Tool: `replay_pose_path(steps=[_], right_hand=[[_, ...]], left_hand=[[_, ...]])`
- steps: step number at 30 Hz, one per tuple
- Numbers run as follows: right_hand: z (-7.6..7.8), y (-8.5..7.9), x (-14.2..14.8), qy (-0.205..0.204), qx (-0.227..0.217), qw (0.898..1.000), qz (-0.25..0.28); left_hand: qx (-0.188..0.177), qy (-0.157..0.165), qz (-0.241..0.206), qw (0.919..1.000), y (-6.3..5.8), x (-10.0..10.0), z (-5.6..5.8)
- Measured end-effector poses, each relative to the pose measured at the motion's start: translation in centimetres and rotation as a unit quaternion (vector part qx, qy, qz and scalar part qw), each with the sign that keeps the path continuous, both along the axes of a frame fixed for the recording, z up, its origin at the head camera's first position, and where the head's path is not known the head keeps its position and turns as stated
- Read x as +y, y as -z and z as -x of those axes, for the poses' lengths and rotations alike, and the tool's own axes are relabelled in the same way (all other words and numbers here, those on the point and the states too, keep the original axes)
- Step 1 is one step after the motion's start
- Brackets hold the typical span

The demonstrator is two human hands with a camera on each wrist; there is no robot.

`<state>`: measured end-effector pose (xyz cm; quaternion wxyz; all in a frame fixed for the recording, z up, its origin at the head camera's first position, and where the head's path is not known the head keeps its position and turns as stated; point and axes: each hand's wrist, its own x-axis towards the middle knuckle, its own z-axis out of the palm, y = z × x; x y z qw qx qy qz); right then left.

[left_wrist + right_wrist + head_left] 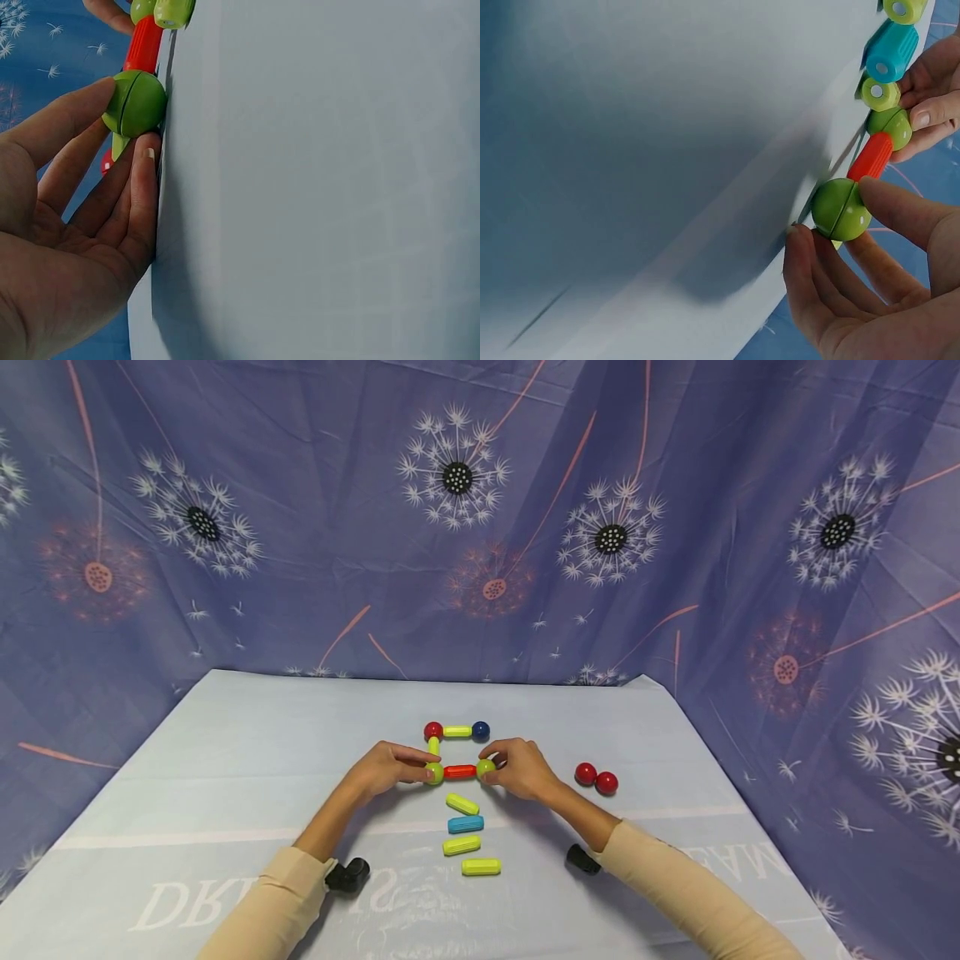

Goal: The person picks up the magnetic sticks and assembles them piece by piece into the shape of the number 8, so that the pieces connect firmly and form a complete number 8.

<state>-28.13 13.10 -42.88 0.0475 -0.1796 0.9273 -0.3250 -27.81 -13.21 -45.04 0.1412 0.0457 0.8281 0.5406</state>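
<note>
My left hand (386, 768) pinches a green ball (435, 773) between thumb and fingers. Another green ball (487, 768) is held by my right hand (521, 768); the right wrist view shows thumb and fingertips on either side of it. A red rod (460, 771) spans the two green balls. From the left ball a yellow rod (434, 746) runs back to a red ball (432, 732). A second yellow rod (457, 731) links that red ball to a dark blue ball (481, 731). Behind the right ball, a sliver of yellow (837, 244) shows, mostly hidden.
In front of the hands lie loose rods: a yellow one (462, 803), a blue one (466, 824), and two more yellow ones (461, 845). Two red balls (596, 778) rest on the table (300, 718) to the right. A patterned cloth (337, 527) hangs behind.
</note>
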Motion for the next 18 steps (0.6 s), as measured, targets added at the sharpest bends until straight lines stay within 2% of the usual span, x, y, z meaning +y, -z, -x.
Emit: replay_pose_path(steps=[12, 18], right_hand=[[0.18, -0.05, 0.13, 0.002, -0.009, 1.000, -0.004], [0.15, -0.35, 0.31, 0.009, 0.006, 1.000, -0.008]], left_hand=[[0.002, -0.001, 0.004, 1.0000, -0.02, -0.02, -0.01], [-0.001, -0.002, 0.000, 1.0000, -0.03, 0.00, 0.01]])
